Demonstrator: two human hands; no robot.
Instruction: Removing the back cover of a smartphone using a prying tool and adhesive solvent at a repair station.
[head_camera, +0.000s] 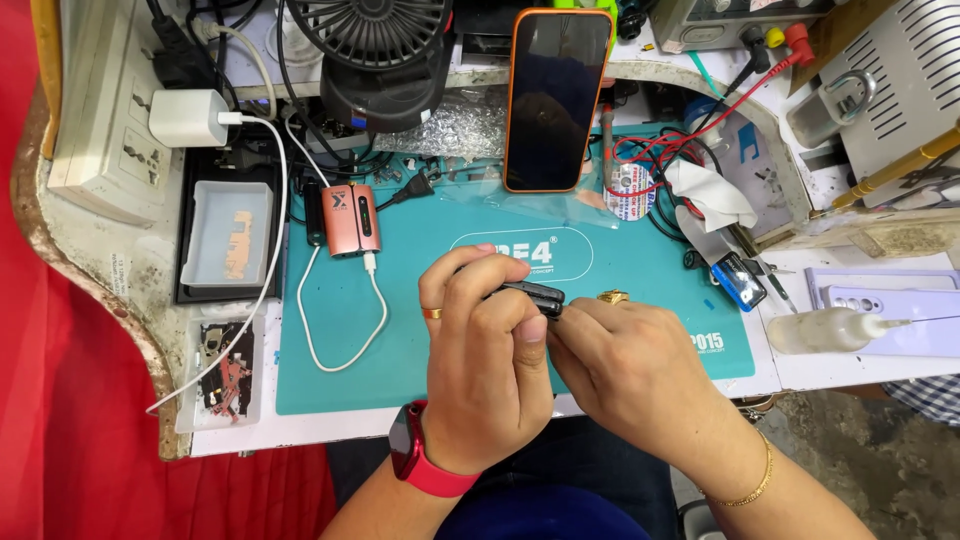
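Both my hands meet over the front of a teal work mat (340, 330). My left hand (485, 375), with a gold ring and a red wristwatch, is closed around a small black device (535, 294). My right hand (640, 365), wearing a gold ring and a thin gold bracelet, pinches the same black device from the right. Most of the device is hidden by my fingers.
A phone in an orange case (556, 98) leans upright at the back. A pink gadget (351, 220) with a white cable lies at the mat's left. A white tray (229, 234), a charger (187, 118), a black fan (383, 55), red wires (690, 135) and a dropper bottle (825, 330) surround the mat.
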